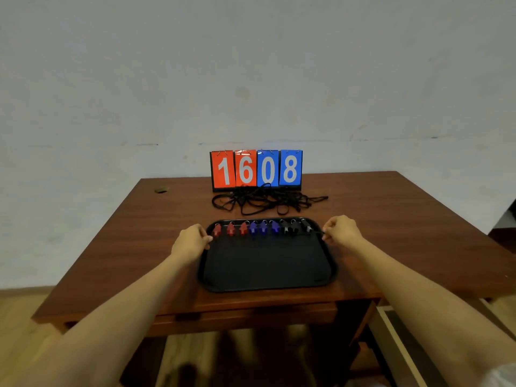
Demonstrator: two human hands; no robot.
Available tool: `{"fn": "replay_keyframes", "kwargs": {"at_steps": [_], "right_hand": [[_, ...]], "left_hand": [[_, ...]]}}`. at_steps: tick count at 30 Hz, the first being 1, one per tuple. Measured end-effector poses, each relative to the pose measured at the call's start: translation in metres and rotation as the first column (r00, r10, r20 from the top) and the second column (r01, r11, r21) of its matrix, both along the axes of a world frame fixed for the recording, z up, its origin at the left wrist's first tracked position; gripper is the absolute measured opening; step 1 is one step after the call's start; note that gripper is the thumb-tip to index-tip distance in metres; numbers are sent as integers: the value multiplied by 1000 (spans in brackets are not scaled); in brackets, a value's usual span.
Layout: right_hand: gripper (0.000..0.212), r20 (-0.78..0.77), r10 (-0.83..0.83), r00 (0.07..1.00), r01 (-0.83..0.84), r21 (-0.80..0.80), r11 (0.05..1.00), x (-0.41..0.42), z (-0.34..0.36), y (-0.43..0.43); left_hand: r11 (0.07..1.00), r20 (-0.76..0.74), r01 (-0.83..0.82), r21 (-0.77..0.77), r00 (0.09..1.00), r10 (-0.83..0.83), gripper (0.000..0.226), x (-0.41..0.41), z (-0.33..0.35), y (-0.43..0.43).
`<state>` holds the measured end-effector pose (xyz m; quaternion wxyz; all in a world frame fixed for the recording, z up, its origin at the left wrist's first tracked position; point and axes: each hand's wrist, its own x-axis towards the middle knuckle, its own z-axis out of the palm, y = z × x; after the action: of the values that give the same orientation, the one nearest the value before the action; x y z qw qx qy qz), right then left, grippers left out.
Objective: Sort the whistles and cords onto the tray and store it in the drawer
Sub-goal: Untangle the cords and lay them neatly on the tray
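**On the desk: whistles lined up on the tray**

On the desk [139, 233], a black tray [265, 286] is carrying nine whistles in its far row: three red [230, 229], three blue [263, 227], three black [291, 227]. Left hand [190, 241] and right hand [342, 231] are pinching a thin black cord [312, 234], fingers narrow. Tangled cords [265, 201] are lying behind.

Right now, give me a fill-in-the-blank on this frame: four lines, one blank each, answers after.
1. The whistles lie in a row along the tray's ____ edge.
2. Left to right, the whistle colours run red, ____, black.
3. The cords lie piled on the table in front of the ____.
4. The scoreboard reads ____.

Answers: far; blue; scoreboard; 1608
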<state>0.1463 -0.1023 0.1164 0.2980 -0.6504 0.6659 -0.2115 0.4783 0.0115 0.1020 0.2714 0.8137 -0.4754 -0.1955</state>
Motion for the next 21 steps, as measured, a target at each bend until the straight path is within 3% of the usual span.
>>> {"fn": "replay_keyframes", "kwargs": {"at_steps": [7, 11, 18, 21], "right_hand": [[26, -71, 19, 997, -11, 104, 994, -19, -31, 16], [29, -96, 22, 995, -5, 173, 985, -22, -44, 24], [34, -114, -49, 992, 66, 153, 986, -23, -49, 28], [30, -132, -45, 990, 63, 135, 989, -20, -46, 31]], "left_hand": [[998, -60, -53, 19, 997, 54, 20, 2, -24, 16], [997, -64, -73, 35, 995, 75, 13, -1, -34, 24], [996, -56, -80, 29, 995, 81, 20, -4, -41, 32], [997, 17, -60, 46, 998, 60, 19, -8, -42, 33]]}}
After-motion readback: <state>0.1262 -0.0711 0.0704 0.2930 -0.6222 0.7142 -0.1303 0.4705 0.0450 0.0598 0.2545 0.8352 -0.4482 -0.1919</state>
